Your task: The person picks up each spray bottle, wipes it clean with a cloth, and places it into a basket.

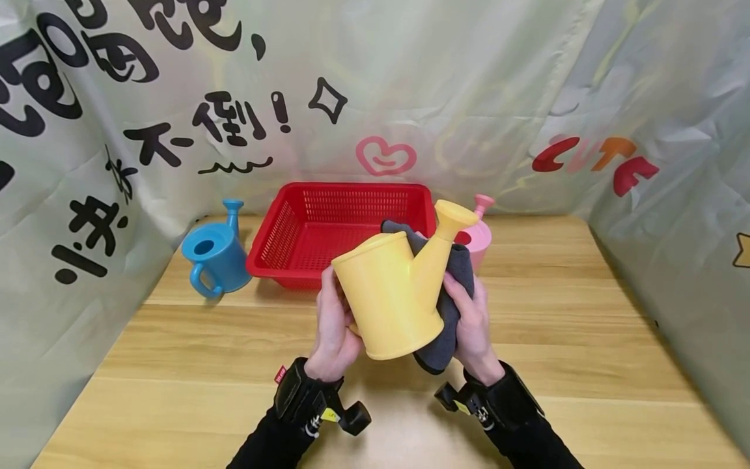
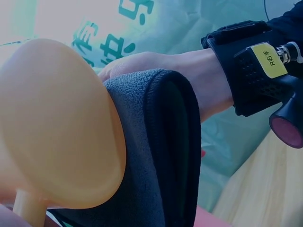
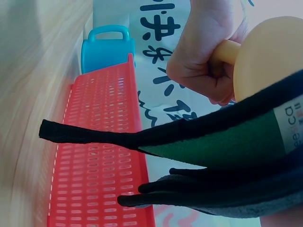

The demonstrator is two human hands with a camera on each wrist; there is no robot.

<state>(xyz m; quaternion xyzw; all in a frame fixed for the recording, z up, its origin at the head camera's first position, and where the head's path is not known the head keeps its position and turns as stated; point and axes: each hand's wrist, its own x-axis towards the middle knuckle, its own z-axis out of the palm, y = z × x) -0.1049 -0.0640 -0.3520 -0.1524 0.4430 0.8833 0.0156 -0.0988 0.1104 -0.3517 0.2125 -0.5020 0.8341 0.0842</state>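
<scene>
Wood bench (image 1: 586,365) bears red basket (image 1: 351,187), w/ yellow watering can (image 1: 381,293) tilted midair in front, L hand (image 1: 333,326) gripping can's handle (image 3: 226,51), prob. to steady it, while R hand (image 1: 474,329) clasps grey cloth (image 1: 446,326) vs. can's spout side, prob. for snug contact.

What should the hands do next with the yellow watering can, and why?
Probably rub the dark gray cloth gently along the side of the yellow watering can, below its spout. The right hand holds the cloth up against that side, and the left hand grips the handle, so the can seems steady enough for a wipe.
</scene>
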